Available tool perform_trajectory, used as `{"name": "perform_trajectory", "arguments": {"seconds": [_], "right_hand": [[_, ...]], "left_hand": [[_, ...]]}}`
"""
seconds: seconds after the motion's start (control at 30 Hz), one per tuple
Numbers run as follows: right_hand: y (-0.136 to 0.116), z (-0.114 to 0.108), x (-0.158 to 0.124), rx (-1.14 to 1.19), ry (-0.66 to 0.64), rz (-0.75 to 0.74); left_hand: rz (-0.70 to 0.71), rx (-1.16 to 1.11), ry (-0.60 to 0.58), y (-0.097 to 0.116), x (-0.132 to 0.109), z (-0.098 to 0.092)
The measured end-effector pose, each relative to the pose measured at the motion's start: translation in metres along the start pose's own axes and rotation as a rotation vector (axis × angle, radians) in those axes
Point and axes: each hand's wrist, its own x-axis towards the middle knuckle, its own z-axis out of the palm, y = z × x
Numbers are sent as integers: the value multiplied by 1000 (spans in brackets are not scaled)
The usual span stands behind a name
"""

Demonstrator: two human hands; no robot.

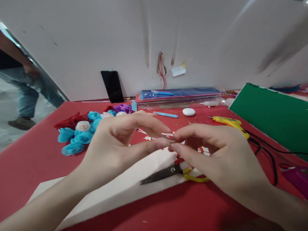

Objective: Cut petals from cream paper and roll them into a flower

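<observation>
My left hand and my right hand meet in the middle of the view, both closed in a pinch. Between their fingertips is a thin, pale paper strip, mostly hidden by the fingers. Below the right hand are dark-bladed scissors with yellow and red wrapped handles, blades pointing left. Some fingers of the right hand are near the handles; whether they hook through them I cannot tell. Under both hands lies a long sheet of white paper. Small paper cuttings are scattered just behind the fingers.
Blue, red, white and purple fabric-like flowers lie on the red table at left. Behind are a leaning phone, blue pen, white oval case and plastic packets. A yellow glue gun, cable and green board are right. A person stands far left.
</observation>
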Motion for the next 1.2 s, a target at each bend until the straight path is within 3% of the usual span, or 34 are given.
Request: {"name": "perform_trajectory", "arguments": {"seconds": [0.27, 0.37, 0.57, 0.73, 1.2], "right_hand": [[-1, -3, -1, -36, 44, -36], [-1, -4, 0, -70, 40, -86], [1, -6, -2, -104, -15, -160], [4, -5, -4, -101, -7, -186], [-2, -6, -5, -204, 41, -281]], "left_hand": [[2, 101, 3, 0, -2, -3], [89, 214, -18, 2, 0, -8], [309, 477, -176, 7, 9, -16], [395, 551, -191, 9, 10, -16], [292, 368, -162, 6, 8, -14]]}}
